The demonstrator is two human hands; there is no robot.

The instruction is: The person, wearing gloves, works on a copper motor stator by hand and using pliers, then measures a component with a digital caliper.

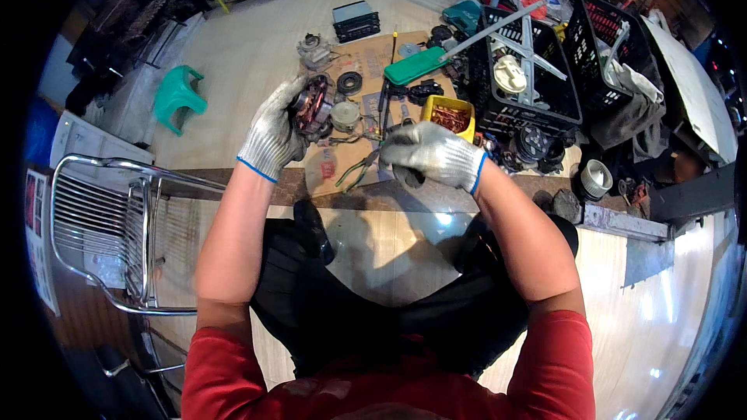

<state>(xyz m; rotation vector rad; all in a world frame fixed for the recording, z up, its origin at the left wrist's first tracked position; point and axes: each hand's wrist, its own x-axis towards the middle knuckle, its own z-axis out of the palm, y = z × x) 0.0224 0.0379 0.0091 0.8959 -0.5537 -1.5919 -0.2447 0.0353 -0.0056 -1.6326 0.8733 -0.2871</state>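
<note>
The motor part with copper windings (314, 106) is off the floor, left of the frame's centre, with the gloved left hand (274, 131) closed around its outer side. Held this way, its copper side faces inward, probably to keep it in sight and open to the other hand. The gloved right hand (429, 155), right of centre, has its fingers curled down; whether they are clamped on something, I cannot tell. Between the hands lie green-handled pliers (358, 171), likely set there for easy reach. Just above the right hand, a yellow tub (470, 132) keeps copper scraps (450, 117) together. A black ring (349, 82) and a round grey part (345, 116) rest on flattened cardboard (376, 51), which probably spares the floor from grime. In the upper right, a black crate (537, 117) gathers bulkier pieces; a green stool (179, 97) stands upper left, well apart.
</note>
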